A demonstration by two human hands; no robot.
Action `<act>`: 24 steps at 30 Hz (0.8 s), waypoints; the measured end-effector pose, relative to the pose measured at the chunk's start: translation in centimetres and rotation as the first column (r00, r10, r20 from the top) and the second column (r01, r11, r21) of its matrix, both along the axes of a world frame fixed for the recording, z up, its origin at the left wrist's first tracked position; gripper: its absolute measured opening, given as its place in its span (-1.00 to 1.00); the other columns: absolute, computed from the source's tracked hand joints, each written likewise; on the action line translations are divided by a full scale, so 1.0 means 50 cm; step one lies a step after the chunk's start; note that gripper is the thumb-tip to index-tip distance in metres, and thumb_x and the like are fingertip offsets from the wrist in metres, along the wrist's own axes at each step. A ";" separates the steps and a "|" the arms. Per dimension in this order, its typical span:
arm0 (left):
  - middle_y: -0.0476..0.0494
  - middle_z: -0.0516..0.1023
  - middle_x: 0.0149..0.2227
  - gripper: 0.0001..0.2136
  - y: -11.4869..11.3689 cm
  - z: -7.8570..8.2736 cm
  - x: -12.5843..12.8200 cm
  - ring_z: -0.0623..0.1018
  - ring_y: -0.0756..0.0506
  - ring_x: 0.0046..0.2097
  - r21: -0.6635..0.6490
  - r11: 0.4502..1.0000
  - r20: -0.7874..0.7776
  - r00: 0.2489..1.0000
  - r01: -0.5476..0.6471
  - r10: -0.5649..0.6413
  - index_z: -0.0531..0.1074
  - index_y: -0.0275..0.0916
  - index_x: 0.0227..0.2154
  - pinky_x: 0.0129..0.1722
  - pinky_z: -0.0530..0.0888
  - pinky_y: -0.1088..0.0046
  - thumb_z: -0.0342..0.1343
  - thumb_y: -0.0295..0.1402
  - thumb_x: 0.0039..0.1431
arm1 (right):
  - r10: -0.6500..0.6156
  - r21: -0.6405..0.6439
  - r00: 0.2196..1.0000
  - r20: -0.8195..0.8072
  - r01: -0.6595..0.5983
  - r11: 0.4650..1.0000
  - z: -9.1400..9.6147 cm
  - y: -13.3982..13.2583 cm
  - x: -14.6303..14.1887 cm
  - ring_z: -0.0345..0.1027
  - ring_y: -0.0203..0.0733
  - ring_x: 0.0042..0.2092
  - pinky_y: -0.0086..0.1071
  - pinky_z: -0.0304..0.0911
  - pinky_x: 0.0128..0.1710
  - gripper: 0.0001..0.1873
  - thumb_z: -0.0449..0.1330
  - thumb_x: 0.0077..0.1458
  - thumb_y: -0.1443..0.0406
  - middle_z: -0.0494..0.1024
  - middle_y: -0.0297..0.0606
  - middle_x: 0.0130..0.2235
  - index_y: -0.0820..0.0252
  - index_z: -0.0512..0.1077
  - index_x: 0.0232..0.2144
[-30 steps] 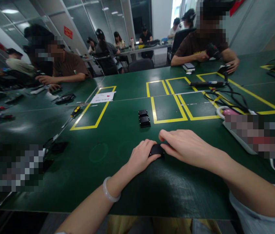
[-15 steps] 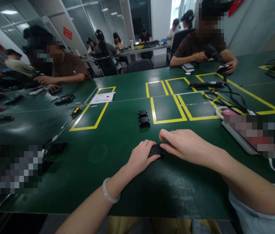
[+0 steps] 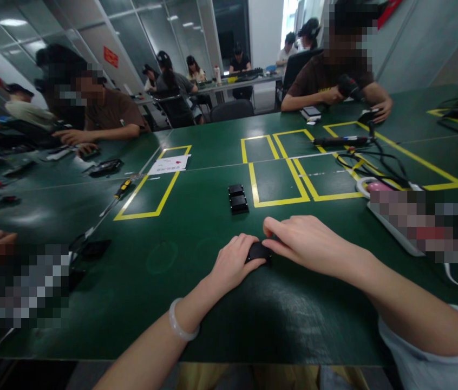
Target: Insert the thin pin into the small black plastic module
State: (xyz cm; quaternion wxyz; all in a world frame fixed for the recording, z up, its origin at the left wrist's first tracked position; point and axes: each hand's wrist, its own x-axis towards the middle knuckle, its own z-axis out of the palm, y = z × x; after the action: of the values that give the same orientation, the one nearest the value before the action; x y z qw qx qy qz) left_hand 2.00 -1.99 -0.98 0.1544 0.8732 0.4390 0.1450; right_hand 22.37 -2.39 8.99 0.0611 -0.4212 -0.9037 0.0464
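left hand (image 3: 235, 264) – grip closed on small black block (image 3: 259, 252) | right hand (image 3: 308, 244) – grip pinching same block

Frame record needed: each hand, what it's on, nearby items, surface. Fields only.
left hand: fingers curled over the left end of the small black block, which lies on the table
right hand: fingertips on the block's right end; grip unclear
wrist: pale bracelet on the left
nearest items: two black blocks side by side, beyond the hands
further left: screwdriver, yellow-black handle
surface: green table with yellow tape outlines
right side: cables
others: people seated at the far edge
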 end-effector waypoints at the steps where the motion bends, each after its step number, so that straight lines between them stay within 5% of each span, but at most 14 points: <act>1: -0.10 0.41 -0.14 -0.69 0.000 0.000 0.000 0.42 -0.15 -0.11 0.001 1.000 0.001 1.000 0.002 -0.002 0.31 -0.18 -0.10 -0.17 0.40 0.31 0.07 -0.10 0.22 | -0.013 0.013 1.000 0.023 0.012 1.000 -0.002 0.001 -0.002 0.33 -0.22 -0.46 -0.37 -0.18 -0.51 -0.75 -0.11 0.30 0.15 0.48 -0.33 -0.47 0.14 0.24 -0.29; 10: -0.09 0.41 -0.14 -0.68 0.001 0.000 0.000 0.42 -0.15 -0.11 -0.003 1.000 -0.005 1.000 -0.001 0.001 0.28 -0.18 -0.07 -0.15 0.40 0.30 0.07 -0.11 0.22 | 0.054 -0.044 0.997 -0.050 -0.056 0.997 0.005 -0.006 0.001 0.34 -0.26 -0.39 -0.39 -0.09 -0.47 -0.92 -0.04 0.24 0.29 0.50 -0.31 -0.35 0.16 0.22 -0.26; 16: -0.08 0.41 -0.15 -0.69 0.001 -0.004 -0.001 0.42 -0.14 -0.13 0.011 1.000 -0.009 1.000 0.001 -0.001 0.29 -0.19 -0.09 -0.17 0.41 0.31 0.08 -0.11 0.22 | -0.013 0.034 1.000 0.009 0.013 0.999 -0.008 -0.001 -0.011 0.31 -0.22 -0.48 -0.37 -0.19 -0.52 -0.73 -0.14 0.31 0.14 0.46 -0.33 -0.49 0.15 0.25 -0.30; 24: -0.11 0.41 -0.13 -0.67 0.001 -0.001 0.001 0.43 -0.16 -0.10 0.010 1.000 -0.012 1.000 -0.002 0.002 0.28 -0.18 -0.08 -0.15 0.41 0.29 0.05 -0.09 0.23 | 0.036 -0.038 0.996 -0.085 -0.040 0.998 -0.001 -0.003 0.000 0.35 -0.24 -0.37 -0.39 -0.08 -0.48 -0.90 -0.05 0.26 0.26 0.50 -0.29 -0.33 0.16 0.22 -0.26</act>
State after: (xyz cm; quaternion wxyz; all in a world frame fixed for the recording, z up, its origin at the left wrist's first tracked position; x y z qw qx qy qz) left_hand 2.05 -1.96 -1.01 0.1473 0.8743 0.4401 0.1421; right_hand 22.36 -2.56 8.94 0.0895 -0.4027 -0.9071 0.0833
